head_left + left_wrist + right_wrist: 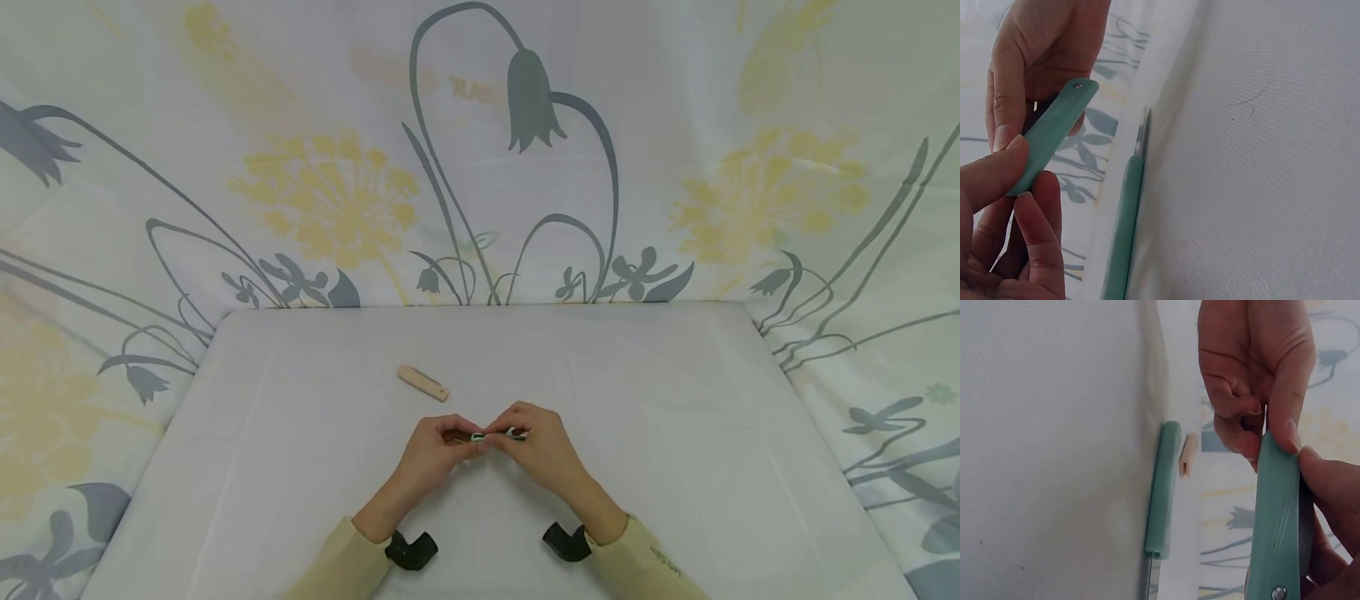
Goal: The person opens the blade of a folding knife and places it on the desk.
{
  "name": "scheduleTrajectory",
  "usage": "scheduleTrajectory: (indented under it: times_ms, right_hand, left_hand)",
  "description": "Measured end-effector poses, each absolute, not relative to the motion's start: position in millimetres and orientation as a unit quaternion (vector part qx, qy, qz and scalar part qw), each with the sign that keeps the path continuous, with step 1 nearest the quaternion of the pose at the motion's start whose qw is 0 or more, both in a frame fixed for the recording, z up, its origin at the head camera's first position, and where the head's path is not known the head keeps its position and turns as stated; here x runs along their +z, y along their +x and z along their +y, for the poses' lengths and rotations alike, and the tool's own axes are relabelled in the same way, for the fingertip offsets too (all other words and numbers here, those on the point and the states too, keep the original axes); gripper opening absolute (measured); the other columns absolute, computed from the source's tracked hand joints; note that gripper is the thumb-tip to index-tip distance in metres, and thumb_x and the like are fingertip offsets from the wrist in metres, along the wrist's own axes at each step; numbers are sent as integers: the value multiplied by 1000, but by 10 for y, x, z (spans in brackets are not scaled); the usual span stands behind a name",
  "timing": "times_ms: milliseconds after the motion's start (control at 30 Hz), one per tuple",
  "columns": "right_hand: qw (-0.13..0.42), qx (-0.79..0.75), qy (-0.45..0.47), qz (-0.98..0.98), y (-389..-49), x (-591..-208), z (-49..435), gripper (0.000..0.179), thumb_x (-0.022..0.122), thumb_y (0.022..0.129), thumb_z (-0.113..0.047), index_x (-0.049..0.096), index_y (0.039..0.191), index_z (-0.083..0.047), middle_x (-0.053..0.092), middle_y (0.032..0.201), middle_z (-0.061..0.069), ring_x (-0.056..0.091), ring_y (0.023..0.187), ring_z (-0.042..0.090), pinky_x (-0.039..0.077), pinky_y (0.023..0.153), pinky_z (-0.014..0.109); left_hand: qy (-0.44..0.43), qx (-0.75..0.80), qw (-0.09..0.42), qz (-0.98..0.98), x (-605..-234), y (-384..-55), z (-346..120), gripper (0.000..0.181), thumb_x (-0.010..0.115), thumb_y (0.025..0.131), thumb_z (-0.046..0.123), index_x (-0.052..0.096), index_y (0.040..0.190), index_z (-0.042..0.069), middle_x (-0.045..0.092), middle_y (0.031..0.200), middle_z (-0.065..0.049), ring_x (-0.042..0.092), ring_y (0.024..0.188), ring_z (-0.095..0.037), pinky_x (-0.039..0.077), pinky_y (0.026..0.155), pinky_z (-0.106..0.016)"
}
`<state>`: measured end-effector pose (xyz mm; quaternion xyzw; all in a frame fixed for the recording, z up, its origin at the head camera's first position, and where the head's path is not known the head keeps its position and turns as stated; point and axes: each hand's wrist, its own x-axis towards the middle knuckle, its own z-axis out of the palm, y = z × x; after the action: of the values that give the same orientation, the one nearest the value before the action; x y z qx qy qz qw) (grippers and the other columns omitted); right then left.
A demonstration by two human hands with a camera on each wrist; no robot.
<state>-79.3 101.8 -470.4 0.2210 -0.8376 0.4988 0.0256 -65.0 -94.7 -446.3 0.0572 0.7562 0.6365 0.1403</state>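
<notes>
Both hands meet over the table's front middle, on a green handle (1054, 131) with a round metal rivet at one end and a dark grey strip along one side. My left hand (435, 454) pinches the end away from the rivet between thumb and fingers. From the other side, my right hand (546, 446) grips it, thumb close to the left thumb. A second green-handled tool (1125, 225) with a narrow metal tip lies on the cloth in both wrist views. Behind the hands, a flat tan piece (423, 383) with a small hole rests on the table.
A white cloth covers the table (300, 400), and curtains printed with flowers (536, 100) stand behind it and at both sides. Black curved wrist mounts (412, 552) show beside the sleeves.
</notes>
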Motion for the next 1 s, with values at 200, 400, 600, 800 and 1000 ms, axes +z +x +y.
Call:
scheduleTrajectory:
  times_ms: [200,400,600,800,1000]
  right_hand:
    - [39,500,222,-836,-788,-4708,1004,5,80,84,-17,78,86,-13,65,85,-12,60,76,6,54,69,28]
    - [62,494,214,-840,-771,-4733,974,4,79,84,-14,75,82,-15,62,84,-13,55,72,6,50,67,27]
    - [80,495,200,-842,-733,-4732,955,7,75,85,-14,69,82,-17,58,83,-15,51,71,5,46,66,26]
    - [86,498,197,-840,-725,-4730,956,6,72,88,-13,68,85,-15,58,84,-13,52,72,7,47,66,26]
    - [116,506,189,-833,-736,-4752,968,8,72,88,-7,66,89,-12,62,85,-7,52,69,11,44,61,25]
  left_hand:
    - [56,629,140,762,-4489,-657,-944,13,78,83,2,74,95,-1,72,90,-8,64,76,-13,47,65,-25]
    - [56,627,135,765,-4484,-654,-924,13,78,83,2,74,95,-2,72,91,-8,65,76,-13,47,65,-25]
    - [55,630,132,763,-4469,-650,-908,14,78,84,2,73,96,-3,72,90,-9,65,76,-13,47,65,-24]
    - [55,633,125,762,-4675,-712,-914,16,80,83,6,73,96,-2,72,89,-7,66,76,-14,47,64,-24]
    - [52,630,126,764,-4862,-748,-920,18,81,83,10,74,96,0,73,92,-6,67,81,-15,49,66,-25]
